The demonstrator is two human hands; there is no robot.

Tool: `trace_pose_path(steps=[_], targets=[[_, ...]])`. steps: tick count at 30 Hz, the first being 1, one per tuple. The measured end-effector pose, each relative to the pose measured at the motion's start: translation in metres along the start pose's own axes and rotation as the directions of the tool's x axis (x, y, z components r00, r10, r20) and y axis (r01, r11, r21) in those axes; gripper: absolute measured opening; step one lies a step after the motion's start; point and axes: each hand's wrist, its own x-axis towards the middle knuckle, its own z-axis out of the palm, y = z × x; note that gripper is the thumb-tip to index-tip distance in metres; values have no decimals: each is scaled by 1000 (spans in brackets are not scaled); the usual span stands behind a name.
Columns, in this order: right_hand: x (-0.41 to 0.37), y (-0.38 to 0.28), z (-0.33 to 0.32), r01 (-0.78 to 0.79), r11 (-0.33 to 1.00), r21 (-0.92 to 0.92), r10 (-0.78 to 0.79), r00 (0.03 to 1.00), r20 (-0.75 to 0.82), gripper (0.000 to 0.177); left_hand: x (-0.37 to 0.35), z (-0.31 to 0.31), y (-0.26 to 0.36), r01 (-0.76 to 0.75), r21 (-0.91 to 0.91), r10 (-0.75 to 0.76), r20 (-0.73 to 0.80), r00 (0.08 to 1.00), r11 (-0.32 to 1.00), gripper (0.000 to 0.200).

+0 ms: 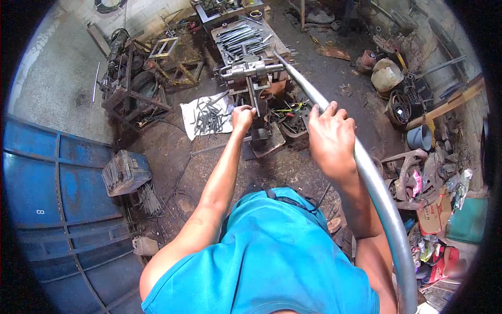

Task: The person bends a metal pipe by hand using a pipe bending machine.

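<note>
A long grey metal pipe (pixel 379 193) runs from the bench fixture, past my right side, toward the bottom edge. My right hand (pixel 332 138) is closed over it, knuckles up. My left hand (pixel 243 118) pinches the near end of a thin metal rod (pixel 252 91). That rod points toward me out of a steel clamping fixture (pixel 251 70) on the front of the bench. The fingertips of the left hand are partly hidden. Behind the fixture, many straight metal rods (pixel 238 37) lie in a pile on the bench (pixel 277 46).
Short dark metal pieces cover a white sack (pixel 187 115) on the floor. Left stand a rusty metal frame (pixel 125 97), a cut-open container of rods (pixel 125 172) and a blue metal panel (pixel 31 172). Right are a grey bucket (pixel 419 137), a jerrycan (pixel 387 75) and scrap.
</note>
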Motion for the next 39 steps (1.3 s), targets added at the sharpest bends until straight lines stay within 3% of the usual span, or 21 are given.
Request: trace_pose_path(steps=[4, 5, 6, 10, 11, 12, 13, 17, 18, 20, 21, 26, 28, 29, 32, 39], targets=[[2, -1, 10, -29, 1000, 2, 29, 1000, -3, 33, 7, 2, -12, -24, -20, 25, 28, 999, 1000, 22], [3, 0, 11, -21, 1000, -20, 20, 999, -39, 33, 10, 3, -17, 83, -80, -76, 80, 994, 993, 23], [1, -2, 11, -11, 999, -37, 9, 998, -66, 32, 11, 2, -22, 85, -74, -79, 82, 993, 994, 23], [5, 4, 3, 23, 1000, -4, -23, 999, -40, 32, 11, 3, -29, 6, -52, 0, 109, 994, 999, 23], [-13, 4, 20, 65, 981, -181, -129, 922, -366, 32, 10, 4, -27, -43, -17, 45, 84, 995, 999, 23], [0, -3, 10, -33, 999, -3, 33, 999, 2, 31, 14, 4, -25, -96, 15, 95, 54, 994, 995, 23], [4, -1, 11, -15, 1000, 13, 15, 999, -32, 26, 19, 7, -31, -64, -85, 72, 94, 993, 994, 23], [1, 2, 13, 47, 997, -56, -57, 981, -187, 19, 22, 9, -38, -103, -32, 106, 103, 989, 994, 22], [0, 2, 11, 49, 997, -53, -57, 982, -182, 19, 18, 8, -35, -99, -29, 101, 106, 989, 995, 22], [1, 2, 8, 25, 998, 54, -21, 997, -72, 18, 14, 3, -24, 52, -55, -42, 180, 983, 997, 22], [3, 3, 8, 23, 998, 52, -19, 997, -78, 18, 14, 3, -25, -73, -42, 78, 113, 991, 996, 24], [2, 1, 11, 24, 1000, 8, -23, 995, -93, 21, 15, -2, -19, -104, 32, 101, 93, 991, 994, 25], [3, 0, 15, 19, 1000, 11, -18, 996, -89, 21, 17, -7, -17, 90, -31, -81, 218, 973, 995, 25], [5, -1, 16, 6, 1000, 14, -5, 996, -90, 22, 21, -5, -24, 122, -100, -96, 232, 968, 988, 24], [5, -1, 14, 1, 1000, 22, 1, 996, -84, 21, 28, -4, -31, 19, -58, -7, 207, 978, 998, 23], [6, -1, 14, -3, 1000, 12, 3, 997, -76, 21, 31, 1, -36, 44, -182, 2, 242, 970, 982, 21]])
